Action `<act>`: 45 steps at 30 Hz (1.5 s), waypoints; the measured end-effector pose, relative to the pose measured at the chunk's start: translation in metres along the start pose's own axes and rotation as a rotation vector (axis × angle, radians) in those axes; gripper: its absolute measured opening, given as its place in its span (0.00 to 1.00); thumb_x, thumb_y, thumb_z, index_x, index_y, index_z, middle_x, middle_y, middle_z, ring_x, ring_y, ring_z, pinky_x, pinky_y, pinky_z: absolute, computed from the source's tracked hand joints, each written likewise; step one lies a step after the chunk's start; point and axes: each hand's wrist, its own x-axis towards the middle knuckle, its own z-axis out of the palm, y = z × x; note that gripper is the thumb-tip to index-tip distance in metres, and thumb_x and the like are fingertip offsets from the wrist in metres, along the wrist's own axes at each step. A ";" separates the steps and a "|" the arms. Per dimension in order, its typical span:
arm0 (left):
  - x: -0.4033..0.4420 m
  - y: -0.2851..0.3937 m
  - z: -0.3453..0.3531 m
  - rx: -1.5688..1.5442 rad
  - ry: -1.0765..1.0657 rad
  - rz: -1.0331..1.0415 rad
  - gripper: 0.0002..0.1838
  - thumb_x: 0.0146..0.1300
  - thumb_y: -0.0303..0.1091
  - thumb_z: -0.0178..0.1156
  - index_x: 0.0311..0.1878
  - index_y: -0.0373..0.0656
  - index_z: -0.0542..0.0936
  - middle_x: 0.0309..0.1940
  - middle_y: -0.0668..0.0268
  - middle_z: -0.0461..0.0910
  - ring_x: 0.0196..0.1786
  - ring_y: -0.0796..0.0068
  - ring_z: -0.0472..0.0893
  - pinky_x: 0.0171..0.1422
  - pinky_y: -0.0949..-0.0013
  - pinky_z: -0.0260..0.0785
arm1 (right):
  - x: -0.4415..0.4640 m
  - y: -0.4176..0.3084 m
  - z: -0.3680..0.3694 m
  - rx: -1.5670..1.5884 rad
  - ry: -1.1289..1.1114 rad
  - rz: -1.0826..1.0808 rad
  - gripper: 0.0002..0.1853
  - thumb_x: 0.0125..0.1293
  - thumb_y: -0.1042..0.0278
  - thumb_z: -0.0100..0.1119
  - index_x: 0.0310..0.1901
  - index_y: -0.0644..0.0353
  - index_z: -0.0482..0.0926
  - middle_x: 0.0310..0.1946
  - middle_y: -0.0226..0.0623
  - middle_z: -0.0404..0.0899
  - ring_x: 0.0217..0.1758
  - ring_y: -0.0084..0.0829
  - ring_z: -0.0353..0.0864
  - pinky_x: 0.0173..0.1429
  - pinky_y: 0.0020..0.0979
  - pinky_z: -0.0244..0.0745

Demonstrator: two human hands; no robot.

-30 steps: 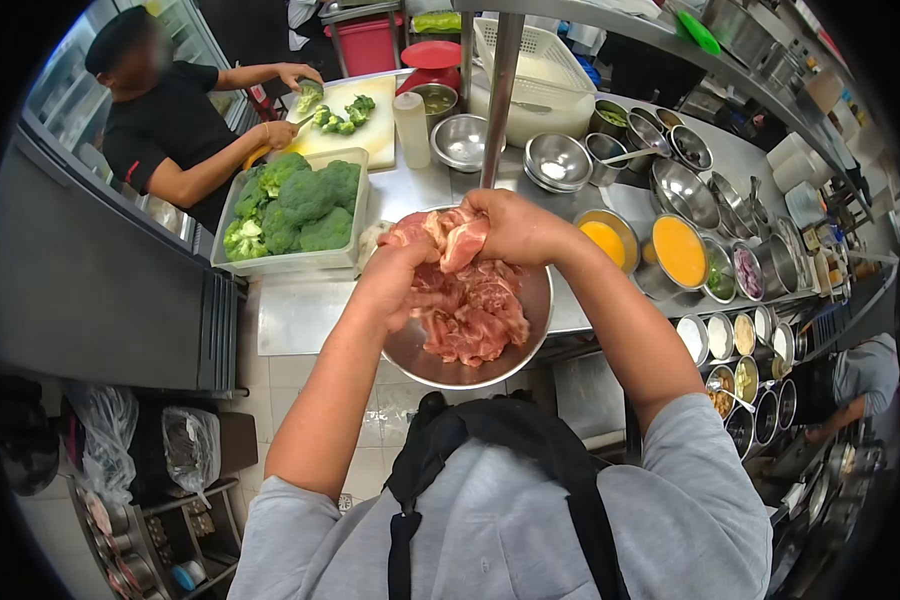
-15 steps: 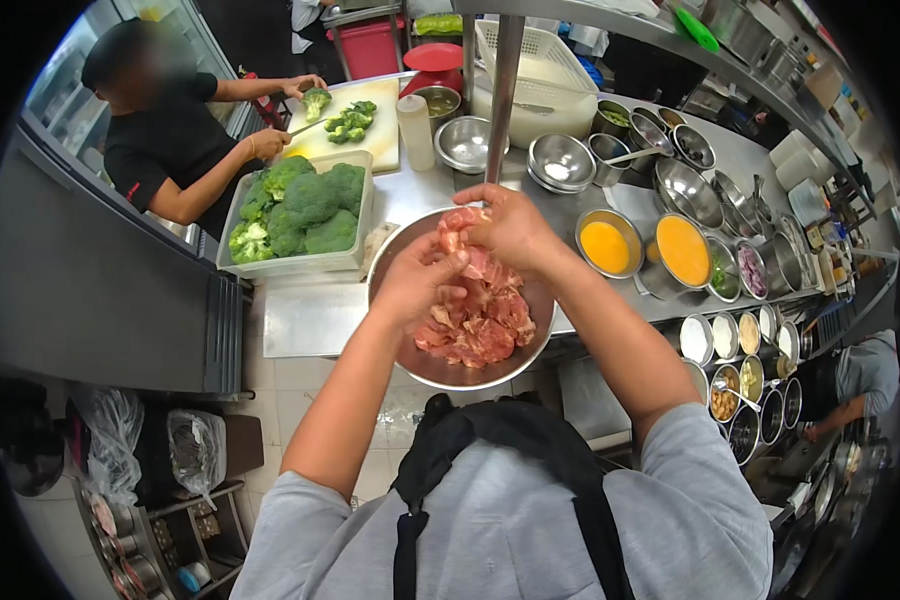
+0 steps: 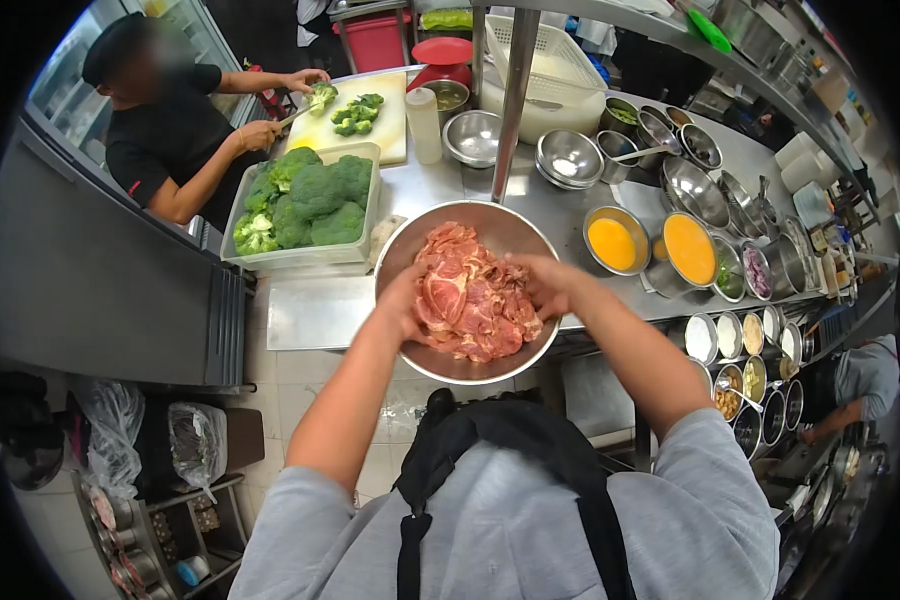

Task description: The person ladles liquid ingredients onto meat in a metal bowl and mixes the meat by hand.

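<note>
Raw pink-red meat (image 3: 475, 300) in slices marbled with pale fat lies heaped in the wide, round stainless-steel bowl (image 3: 518, 232) in front of you. In the frame half a second earlier, your hands are close together over the bowl's far side with a piece raised between the fingers; now they are lower and parted, your left hand (image 3: 402, 305) at the heap's left side and your right hand (image 3: 548, 286) at its right. Each grip is curved against the meat, fingers partly hidden, and you cannot tell from this view whether either closes on a slice.

The heap looks moist and broad, its slices overlapping, several with their cut faces turned up towards you. Bare bowl wall shows beyond it and along the near side.

Your bowl's near rim reaches past the front edge of the shiny metal desk (image 3: 315, 315), with tiled floor (image 3: 395, 405) visible below. Left of the rim, a translucent plastic tub (image 3: 310, 258) of green broccoli stands close; to the right, a small steel bowl of orange-yellow liquid (image 3: 641, 237) sits near. Just beyond rises an upright metal post (image 3: 511, 110).
</note>
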 end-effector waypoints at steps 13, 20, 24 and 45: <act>-0.050 0.032 0.050 0.476 0.038 0.457 0.31 0.47 0.20 0.69 0.58 0.36 0.76 0.45 0.60 0.82 0.43 0.73 0.83 0.46 0.70 0.78 | 0.033 0.028 0.030 -0.147 -0.174 -0.630 0.28 0.48 0.80 0.65 0.55 0.64 0.76 0.45 0.37 0.81 0.48 0.32 0.82 0.52 0.34 0.79; -0.050 0.040 0.055 0.463 0.091 0.799 0.22 0.51 0.17 0.67 0.51 0.37 0.75 0.45 0.59 0.80 0.44 0.72 0.81 0.49 0.71 0.76 | 0.006 -0.035 0.022 -0.541 0.046 -0.925 0.30 0.49 0.76 0.70 0.57 0.62 0.75 0.49 0.37 0.81 0.50 0.30 0.80 0.55 0.32 0.77; -0.041 0.035 0.032 0.178 0.224 0.550 0.20 0.65 0.32 0.60 0.58 0.35 0.72 0.53 0.54 0.78 0.54 0.63 0.80 0.54 0.61 0.78 | -0.005 -0.049 0.017 -0.342 -0.213 -0.660 0.29 0.58 0.71 0.70 0.60 0.65 0.72 0.50 0.36 0.81 0.49 0.26 0.80 0.52 0.30 0.78; -0.071 0.037 0.057 -0.231 -0.218 0.139 0.25 0.70 0.48 0.50 0.63 0.42 0.68 0.57 0.55 0.75 0.58 0.56 0.77 0.55 0.39 0.74 | -0.049 -0.050 0.038 -0.356 -0.206 -0.517 0.28 0.65 0.57 0.63 0.62 0.65 0.70 0.59 0.44 0.75 0.61 0.35 0.76 0.63 0.34 0.74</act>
